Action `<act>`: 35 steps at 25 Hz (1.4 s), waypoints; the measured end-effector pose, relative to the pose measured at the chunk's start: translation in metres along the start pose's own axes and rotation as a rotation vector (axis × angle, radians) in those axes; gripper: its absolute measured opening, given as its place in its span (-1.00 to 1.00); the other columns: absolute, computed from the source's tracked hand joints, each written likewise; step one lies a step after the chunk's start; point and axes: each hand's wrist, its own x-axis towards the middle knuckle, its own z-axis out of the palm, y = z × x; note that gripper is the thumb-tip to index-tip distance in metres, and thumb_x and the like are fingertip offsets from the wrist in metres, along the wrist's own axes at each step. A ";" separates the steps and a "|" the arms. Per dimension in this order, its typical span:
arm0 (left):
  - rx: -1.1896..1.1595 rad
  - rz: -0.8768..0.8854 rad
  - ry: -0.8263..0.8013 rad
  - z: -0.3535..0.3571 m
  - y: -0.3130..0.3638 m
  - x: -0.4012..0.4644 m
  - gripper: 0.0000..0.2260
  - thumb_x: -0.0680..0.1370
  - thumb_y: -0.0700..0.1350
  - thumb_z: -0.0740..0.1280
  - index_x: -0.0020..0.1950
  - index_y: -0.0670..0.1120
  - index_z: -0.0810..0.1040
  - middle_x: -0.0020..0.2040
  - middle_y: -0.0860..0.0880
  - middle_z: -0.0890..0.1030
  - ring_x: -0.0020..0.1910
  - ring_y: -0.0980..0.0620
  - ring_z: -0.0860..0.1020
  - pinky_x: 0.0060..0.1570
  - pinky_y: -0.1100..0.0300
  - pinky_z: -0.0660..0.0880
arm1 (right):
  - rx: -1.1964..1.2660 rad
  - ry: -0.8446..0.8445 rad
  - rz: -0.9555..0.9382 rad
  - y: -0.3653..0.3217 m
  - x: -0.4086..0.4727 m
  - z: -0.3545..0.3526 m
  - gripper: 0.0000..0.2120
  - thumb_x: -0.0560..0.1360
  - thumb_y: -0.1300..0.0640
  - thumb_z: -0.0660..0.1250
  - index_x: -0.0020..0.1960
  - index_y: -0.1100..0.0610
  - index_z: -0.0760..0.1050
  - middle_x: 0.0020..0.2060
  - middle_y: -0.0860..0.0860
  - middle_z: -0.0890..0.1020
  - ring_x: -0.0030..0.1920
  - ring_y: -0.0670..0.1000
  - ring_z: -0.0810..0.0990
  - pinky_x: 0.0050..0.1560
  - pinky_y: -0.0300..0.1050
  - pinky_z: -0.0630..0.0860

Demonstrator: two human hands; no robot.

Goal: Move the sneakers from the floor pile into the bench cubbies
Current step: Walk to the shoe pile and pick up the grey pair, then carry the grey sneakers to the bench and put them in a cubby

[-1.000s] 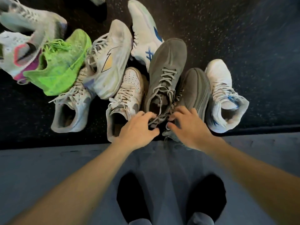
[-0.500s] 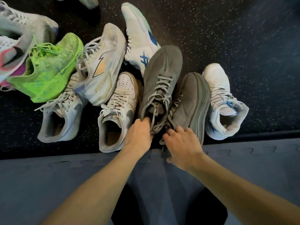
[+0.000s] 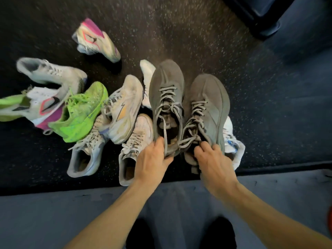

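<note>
The left hand (image 3: 152,162) pinched the heel of one soft grey laced sneaker (image 3: 166,97). The right hand (image 3: 214,164) pinched its grey twin (image 3: 208,105), just beside it. Keeping both level should stop the laces snagging the pile.

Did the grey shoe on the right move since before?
Yes. The right grey sneaker, gripped by the right hand, was tipped on its side against the white high-top. Now it is upright, partly covering that shoe, beside the other grey sneaker.
</note>
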 end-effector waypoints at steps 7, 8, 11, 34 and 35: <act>-0.016 0.149 0.226 -0.187 0.107 0.036 -0.60 0.37 -0.03 0.52 -0.18 0.03 0.25 -0.28 0.05 0.43 -0.28 -0.09 0.52 -0.36 0.17 0.29 | 0.077 0.442 -0.065 0.022 -0.019 -0.201 -0.69 0.34 0.28 0.38 -0.03 0.06 0.34 -0.04 0.00 0.41 -0.05 0.11 0.40 -0.46 -0.14 0.28; -0.027 0.172 0.256 -0.213 0.122 0.039 -0.58 0.36 -0.05 0.53 -0.19 0.04 0.24 -0.29 0.03 0.45 -0.29 -0.11 0.52 -0.37 0.16 0.28 | 0.091 0.497 -0.079 0.024 -0.022 -0.230 -0.69 0.30 0.29 0.40 -0.06 0.08 0.36 -0.08 0.02 0.43 -0.09 0.13 0.42 -0.49 -0.13 0.25; 0.001 0.277 0.405 -0.321 0.179 0.043 -0.54 0.33 -0.10 0.55 -0.19 0.03 0.22 -0.33 0.04 0.41 -0.36 -0.10 0.46 -0.39 0.18 0.25 | 0.091 0.626 -0.099 0.028 -0.046 -0.349 -0.68 0.27 0.27 0.47 -0.06 0.11 0.42 -0.09 0.04 0.47 -0.14 0.12 0.43 -0.51 -0.13 0.27; -0.014 0.647 0.710 -0.825 0.438 -0.110 -0.76 0.45 0.04 0.44 0.03 -0.03 0.53 -0.11 0.03 0.60 -0.21 0.09 0.54 -0.29 0.31 0.43 | -0.040 1.123 -0.054 -0.022 -0.348 -0.829 -0.56 0.25 0.20 0.41 0.11 0.11 0.42 0.10 0.06 0.42 0.07 0.15 0.39 -0.24 -0.01 0.47; 0.016 0.671 0.724 -0.830 0.442 -0.118 -0.76 0.45 0.05 0.44 0.02 -0.02 0.52 -0.12 0.06 0.60 -0.24 0.14 0.52 -0.35 0.39 0.34 | -0.035 1.140 -0.052 -0.023 -0.359 -0.833 -0.57 0.26 0.21 0.41 0.10 0.11 0.42 0.08 0.05 0.41 0.05 0.14 0.39 -0.25 -0.02 0.46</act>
